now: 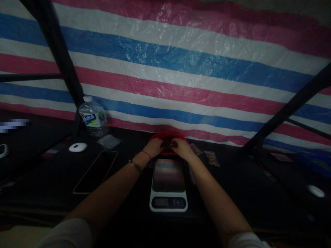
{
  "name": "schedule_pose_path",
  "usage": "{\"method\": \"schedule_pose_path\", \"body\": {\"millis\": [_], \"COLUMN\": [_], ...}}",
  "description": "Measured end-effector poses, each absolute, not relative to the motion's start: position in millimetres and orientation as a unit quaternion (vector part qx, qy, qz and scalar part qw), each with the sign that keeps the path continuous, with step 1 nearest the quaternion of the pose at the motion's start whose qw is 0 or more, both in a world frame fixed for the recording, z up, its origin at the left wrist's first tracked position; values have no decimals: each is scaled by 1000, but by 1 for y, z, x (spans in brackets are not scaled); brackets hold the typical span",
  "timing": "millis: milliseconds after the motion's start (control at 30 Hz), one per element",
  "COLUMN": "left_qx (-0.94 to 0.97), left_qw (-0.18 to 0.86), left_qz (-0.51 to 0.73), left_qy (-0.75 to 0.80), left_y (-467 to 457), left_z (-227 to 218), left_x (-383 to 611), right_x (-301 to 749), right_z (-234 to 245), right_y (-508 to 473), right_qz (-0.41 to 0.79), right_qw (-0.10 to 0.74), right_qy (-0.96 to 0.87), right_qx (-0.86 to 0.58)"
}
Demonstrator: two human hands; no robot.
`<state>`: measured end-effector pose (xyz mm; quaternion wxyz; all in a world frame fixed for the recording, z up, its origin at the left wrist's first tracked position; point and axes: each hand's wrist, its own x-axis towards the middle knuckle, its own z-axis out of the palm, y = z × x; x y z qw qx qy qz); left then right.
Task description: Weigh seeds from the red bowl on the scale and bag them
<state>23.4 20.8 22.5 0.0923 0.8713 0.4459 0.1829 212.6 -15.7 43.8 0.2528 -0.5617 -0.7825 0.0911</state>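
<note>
A red basin (184,137) stands against the striped sheet and holds a heap of small dark brown pieces (168,144), too dim to name. Both hands reach into it from either side. My left hand (155,146), with a red string and a beaded bracelet at the wrist, has its fingers curled at the heap. Opposite it, my right hand (180,148) also bends its fingers into the pieces; whatever lies between the fingertips is hidden. Just in front of the basin, between my forearms, is a white digital scale (168,186) with a dark, shiny weighing plate.
Small clear bags of brown pieces (211,158) lie right of the basin. Leftward are a phone (95,172), a white oval object (78,147), a clear plastic bag (109,141) and a large clear bottle (93,119). Black frame bars (289,113) slant at both sides.
</note>
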Motion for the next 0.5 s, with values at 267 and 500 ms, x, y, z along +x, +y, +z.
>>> {"method": "schedule_pose_path", "body": {"millis": [267,500], "left_qx": [860,865], "left_qw": [54,83], "left_qz": [142,208], "left_qy": [488,449], "left_y": [26,22], "left_z": [13,5], "left_x": [28,21], "right_x": [217,199], "right_z": [46,44], "right_y": [-8,11], "right_qz": [-3,71], "right_qw": [87,78], "right_qy": [-789,-818], "right_qx": [-608,-566]}}
